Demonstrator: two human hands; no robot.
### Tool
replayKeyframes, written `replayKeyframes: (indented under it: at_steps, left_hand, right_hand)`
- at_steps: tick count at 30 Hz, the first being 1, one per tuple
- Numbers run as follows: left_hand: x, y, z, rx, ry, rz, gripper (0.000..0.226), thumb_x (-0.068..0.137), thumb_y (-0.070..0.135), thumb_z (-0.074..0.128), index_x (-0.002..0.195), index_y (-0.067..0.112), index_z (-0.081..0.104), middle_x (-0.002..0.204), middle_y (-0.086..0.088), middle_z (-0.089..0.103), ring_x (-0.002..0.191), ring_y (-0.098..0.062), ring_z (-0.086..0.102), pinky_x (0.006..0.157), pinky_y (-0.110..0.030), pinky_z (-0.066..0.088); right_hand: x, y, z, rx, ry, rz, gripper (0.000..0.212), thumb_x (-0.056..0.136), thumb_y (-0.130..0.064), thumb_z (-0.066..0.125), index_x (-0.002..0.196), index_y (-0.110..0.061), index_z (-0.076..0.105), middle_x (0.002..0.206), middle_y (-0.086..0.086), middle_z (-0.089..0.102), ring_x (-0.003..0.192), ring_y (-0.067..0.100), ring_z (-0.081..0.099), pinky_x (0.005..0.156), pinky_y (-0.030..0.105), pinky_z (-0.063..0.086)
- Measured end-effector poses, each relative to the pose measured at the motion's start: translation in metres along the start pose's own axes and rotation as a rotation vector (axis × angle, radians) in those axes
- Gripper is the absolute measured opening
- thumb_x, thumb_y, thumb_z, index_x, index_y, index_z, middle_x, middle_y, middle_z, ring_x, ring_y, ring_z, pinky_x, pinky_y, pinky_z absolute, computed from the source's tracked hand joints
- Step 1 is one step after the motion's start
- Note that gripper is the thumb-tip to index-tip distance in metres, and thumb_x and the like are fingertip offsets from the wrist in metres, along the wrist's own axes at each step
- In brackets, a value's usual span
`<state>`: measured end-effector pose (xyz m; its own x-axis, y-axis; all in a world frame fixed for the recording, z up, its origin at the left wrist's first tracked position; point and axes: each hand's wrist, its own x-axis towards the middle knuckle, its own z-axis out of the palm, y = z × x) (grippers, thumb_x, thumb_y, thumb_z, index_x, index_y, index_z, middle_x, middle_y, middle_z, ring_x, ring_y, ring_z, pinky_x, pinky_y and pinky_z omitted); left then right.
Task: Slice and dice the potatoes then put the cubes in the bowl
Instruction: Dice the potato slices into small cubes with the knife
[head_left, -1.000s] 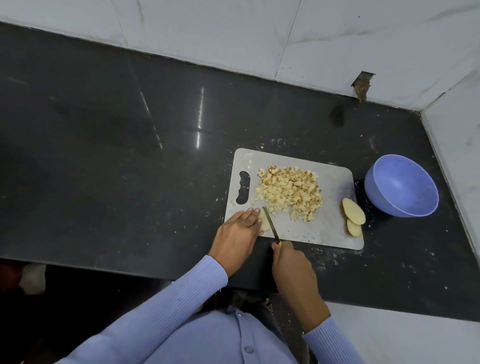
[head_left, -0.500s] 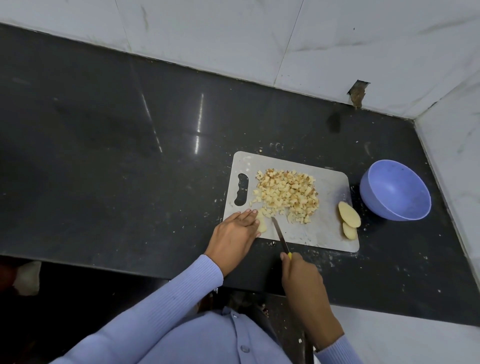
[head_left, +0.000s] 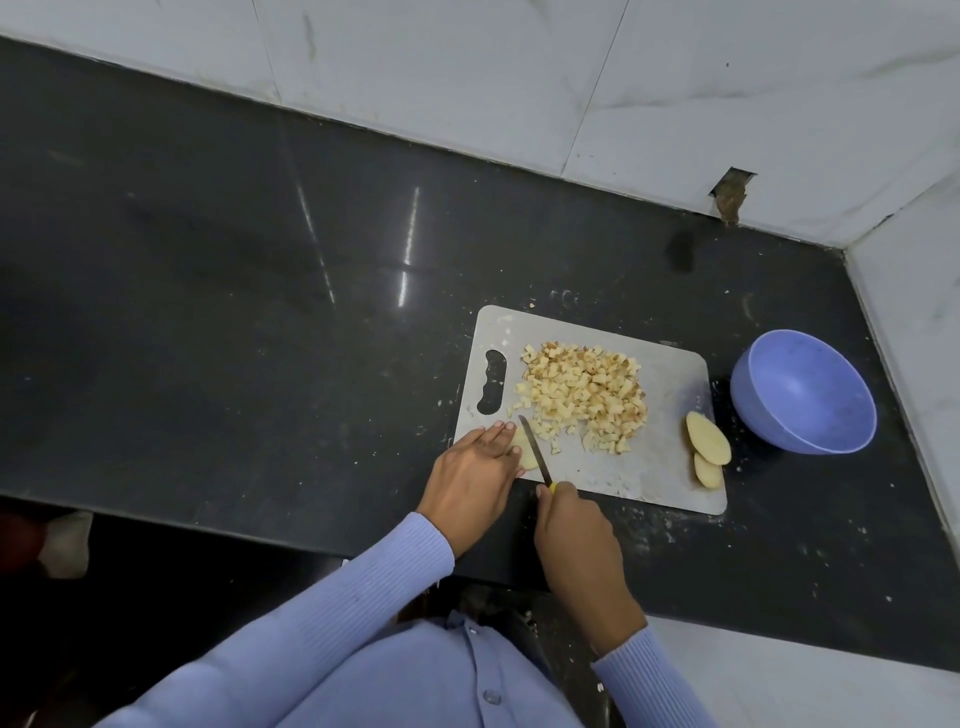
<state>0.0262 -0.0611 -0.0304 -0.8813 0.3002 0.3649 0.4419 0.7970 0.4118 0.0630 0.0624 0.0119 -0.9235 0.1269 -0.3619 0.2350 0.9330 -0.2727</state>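
Note:
A grey cutting board (head_left: 670, 415) lies on the black counter with a heap of potato cubes (head_left: 584, 392) on its left half. My left hand (head_left: 475, 478) presses a potato slice (head_left: 524, 449) flat at the board's near left corner, fingers straight. My right hand (head_left: 576, 535) grips a yellow-handled knife (head_left: 535, 449), whose blade lies against the right side of that slice. Two more potato slices (head_left: 707, 447) lean at the board's right edge. An empty blue bowl (head_left: 802, 392) stands just right of the board.
White tiled walls (head_left: 675, 93) close the counter at the back and on the right. Potato crumbs dot the black counter (head_left: 260, 312) around the board. The counter's front edge runs just below my hands.
The knife has come back left from beside the slice and its blade now lies against the slice under my left fingers. My left hand stays on the slice.

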Motion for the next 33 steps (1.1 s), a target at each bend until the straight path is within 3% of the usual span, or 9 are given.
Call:
replayKeyframes:
  at_steps: [8,12,17,21,25,33]
  left_hand:
    - [0.0,0.0,0.001,-0.002,0.019,-0.003,0.014,0.064,0.011,0.085,0.075,0.011,0.077,0.1,-0.008,0.073,0.089,-0.021,0.07,0.078,-0.029,0.055]
    - [-0.001,0.0,0.0,-0.012,0.022,0.004,0.011,0.065,0.01,0.085,0.072,0.011,0.077,0.1,-0.009,0.072,0.089,-0.021,0.071,0.078,-0.03,0.055]
    - [-0.004,-0.003,0.001,-0.033,0.015,-0.015,0.012,0.069,0.016,0.084,0.079,0.015,0.078,0.106,-0.008,0.071,0.098,-0.021,0.068,0.082,-0.03,0.053]
    - [-0.008,-0.005,0.004,-0.04,0.045,-0.03,0.013,0.07,0.017,0.083,0.082,0.014,0.078,0.11,-0.012,0.069,0.101,-0.025,0.067,0.09,-0.034,0.048]
    - [-0.006,-0.003,0.002,-0.042,0.029,-0.037,0.015,0.066,0.018,0.086,0.078,0.016,0.078,0.103,-0.008,0.072,0.096,-0.022,0.069,0.079,-0.03,0.055]
    - [-0.004,-0.002,0.0,-0.057,0.021,-0.055,0.013,0.064,0.02,0.087,0.073,0.019,0.078,0.101,-0.003,0.073,0.096,-0.017,0.069,0.078,-0.025,0.054]
  right_hand:
    - [-0.042,0.026,0.0,-0.042,-0.127,0.107,0.026,0.104,-0.038,0.022,0.092,-0.018,0.034,0.101,0.007,0.064,0.095,0.027,0.062,0.066,0.029,0.035]
    - [-0.035,0.028,0.002,-0.007,-0.04,0.078,0.027,0.103,-0.038,0.023,0.09,-0.019,0.036,0.085,0.002,0.058,0.083,0.022,0.061,0.065,0.029,0.041]
    - [-0.024,0.03,-0.003,0.04,0.055,0.033,0.031,0.103,-0.039,0.024,0.085,-0.019,0.04,0.071,-0.005,0.047,0.067,0.016,0.048,0.062,0.028,0.035]
    - [-0.018,0.021,0.0,0.102,0.06,-0.029,0.033,0.102,-0.04,0.025,0.084,-0.018,0.042,0.072,-0.002,0.051,0.067,0.018,0.052,0.061,0.03,0.037]
    - [-0.011,0.022,0.007,0.096,0.061,-0.008,0.034,0.102,-0.04,0.025,0.086,-0.017,0.044,0.074,0.0,0.054,0.069,0.02,0.053,0.061,0.031,0.039]
    - [-0.015,0.027,0.009,0.121,0.04,-0.047,0.034,0.102,-0.041,0.025,0.082,-0.019,0.043,0.07,-0.002,0.052,0.063,0.015,0.051,0.053,0.025,0.034]
